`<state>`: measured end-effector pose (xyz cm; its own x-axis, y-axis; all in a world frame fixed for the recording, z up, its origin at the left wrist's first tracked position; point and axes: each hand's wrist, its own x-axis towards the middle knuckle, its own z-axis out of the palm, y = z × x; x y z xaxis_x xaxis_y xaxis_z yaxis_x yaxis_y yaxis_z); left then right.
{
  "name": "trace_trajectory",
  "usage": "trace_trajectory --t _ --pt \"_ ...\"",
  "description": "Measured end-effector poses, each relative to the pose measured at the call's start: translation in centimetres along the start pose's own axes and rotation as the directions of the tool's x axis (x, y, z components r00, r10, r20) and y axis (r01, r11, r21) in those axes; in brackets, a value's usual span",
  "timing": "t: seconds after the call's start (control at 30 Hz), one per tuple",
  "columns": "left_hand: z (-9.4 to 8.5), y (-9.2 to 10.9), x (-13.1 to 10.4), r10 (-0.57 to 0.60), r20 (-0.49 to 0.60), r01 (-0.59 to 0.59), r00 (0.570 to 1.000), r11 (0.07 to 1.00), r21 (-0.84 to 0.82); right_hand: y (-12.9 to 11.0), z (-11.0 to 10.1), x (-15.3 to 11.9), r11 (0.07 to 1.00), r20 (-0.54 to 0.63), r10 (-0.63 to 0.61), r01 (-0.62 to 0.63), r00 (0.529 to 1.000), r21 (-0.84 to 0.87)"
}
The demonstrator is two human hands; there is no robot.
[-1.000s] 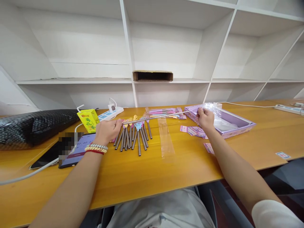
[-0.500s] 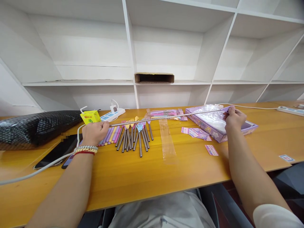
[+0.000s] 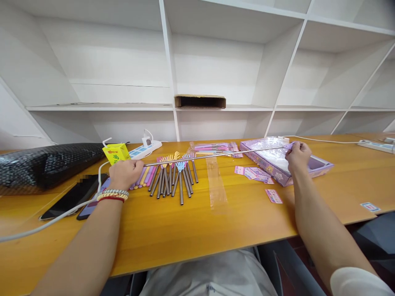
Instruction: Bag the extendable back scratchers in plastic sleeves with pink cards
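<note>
An extended telescopic back scratcher (image 3: 212, 155) stretches in both hands across the desk, its thin metal rod nearly level. My left hand (image 3: 126, 174) is closed in a fist around its left end, hiding the handle. At the far right, my right hand (image 3: 298, 156) pinches the purple head. Below the rod lie several collapsed back scratchers (image 3: 181, 181) with pink, yellow, blue and purple claw heads. Beside my left hand sits a row of purple, yellow and pink sticks (image 3: 146, 176), partly covered. Under my right hand is a purple box (image 3: 280, 176) with clear plastic in it.
A yellow drink carton (image 3: 116, 153), a white power strip (image 3: 145, 150) and a black wrapped package (image 3: 46, 166) stand at the left, with phones (image 3: 72, 197) and a cable. Small printed cards (image 3: 254, 173) and a clear plastic sleeve (image 3: 217, 185) lie mid-desk. White shelves rise behind.
My right hand has moved slightly left and down with the purple head, and the rod looks a little shorter. My left hand keeps its grip, shifted barely.
</note>
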<state>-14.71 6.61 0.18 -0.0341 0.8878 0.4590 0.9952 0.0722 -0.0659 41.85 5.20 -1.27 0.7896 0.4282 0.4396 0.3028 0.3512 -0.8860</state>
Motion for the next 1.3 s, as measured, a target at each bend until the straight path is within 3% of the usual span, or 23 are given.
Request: trace_trajectory --t 0.07,0.17,0.23,0.3,0.47,0.57,0.8,0.87,0.93,1.03,1.23,1.3 --pt "-0.3 0.7 0.0 0.035 0.007 -0.035 0.999 0.999 -0.012 -0.2 0.5 -0.8 1.000 0.064 -0.013 0.014 0.998 -0.020" --pt "-0.9 2.8 -0.2 0.127 0.039 -0.126 0.991 0.991 -0.045 -0.8 2.1 -3.3 0.997 0.254 -0.040 0.056 0.966 -0.057" --pt "-1.3 4.5 -0.6 0.176 0.050 -0.172 0.983 0.983 -0.069 -1.3 3.4 -5.5 0.993 0.445 -0.049 0.092 0.894 -0.076" --pt "-1.5 5.7 -1.0 0.210 0.071 -0.202 0.975 0.974 -0.102 -1.9 4.5 -7.3 0.988 0.549 -0.068 0.131 0.833 -0.076" --pt "-1.9 6.1 -1.7 0.172 0.064 -0.165 0.983 0.980 -0.108 -2.7 5.5 -9.4 0.986 0.591 -0.098 0.158 0.801 -0.051" --pt "-2.0 6.8 -2.2 0.230 0.074 -0.218 0.970 0.966 -0.138 -2.9 5.8 -10.7 0.986 0.646 -0.095 0.159 0.757 -0.041" --pt "-2.4 11.4 -5.0 0.457 0.098 -0.407 0.884 0.856 -0.319 -4.9 6.6 -16.9 0.964 0.889 -0.155 0.264 0.430 0.040" --pt "-2.5 12.3 -5.7 0.466 0.114 -0.404 0.877 0.846 -0.347 -5.4 6.5 -18.0 0.962 0.914 -0.174 0.263 0.367 0.077" --pt "-2.7 12.7 -6.0 0.460 0.128 -0.390 0.878 0.845 -0.366 -5.6 6.5 -18.4 0.963 0.918 -0.180 0.254 0.353 0.091" --pt "-2.9 12.8 -6.1 0.471 0.090 -0.403 0.878 0.826 -0.394 -5.2 6.7 -17.7 0.973 0.909 -0.185 0.198 0.372 0.117" --pt "-2.8 12.6 -6.0 0.566 -0.036 -0.475 0.824 0.653 -0.590 -5.3 7.7 -15.5 0.961 0.894 -0.106 -0.187 0.434 0.205" --pt "-2.7 12.7 -6.1 0.588 -0.060 -0.493 0.806 0.613 -0.618 -5.9 8.0 -15.8 0.934 0.910 -0.064 -0.296 0.410 0.199"
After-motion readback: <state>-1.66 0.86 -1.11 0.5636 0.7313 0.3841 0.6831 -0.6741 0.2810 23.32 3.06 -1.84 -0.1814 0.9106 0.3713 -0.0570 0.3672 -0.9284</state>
